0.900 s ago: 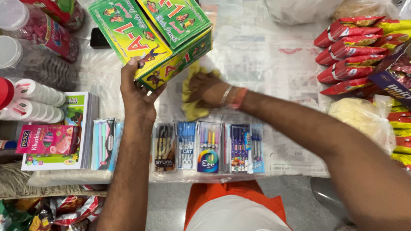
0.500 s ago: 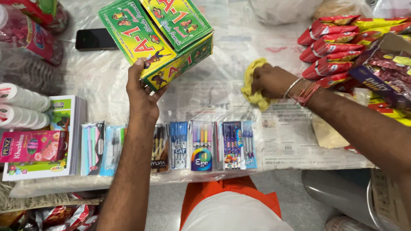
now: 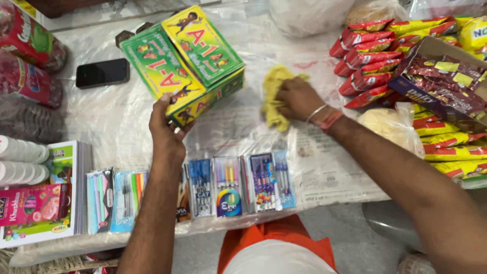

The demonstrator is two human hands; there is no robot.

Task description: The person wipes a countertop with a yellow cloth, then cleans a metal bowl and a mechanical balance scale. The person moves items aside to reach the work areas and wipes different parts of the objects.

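My left hand (image 3: 166,133) grips the near corner of a green and yellow cardboard box (image 3: 183,62) and holds it tilted above the counter. My right hand (image 3: 299,97) presses a crumpled yellow cloth (image 3: 275,96) onto the clear plastic sheet (image 3: 116,122) that covers the counter, to the right of the box. A bangle and a red thread sit on my right wrist.
A row of pen packs (image 3: 228,185) lines the near edge. A black phone (image 3: 102,72) lies at the far left. Red and yellow snack packets (image 3: 370,56), an open purple box (image 3: 441,81) and a bagged pale lump (image 3: 388,127) crowd the right. Books (image 3: 56,193) and white cups (image 3: 20,160) sit left.
My right hand has slid the yellow cloth from under the box out to the right across the plastic. The box stays lifted in my left hand.
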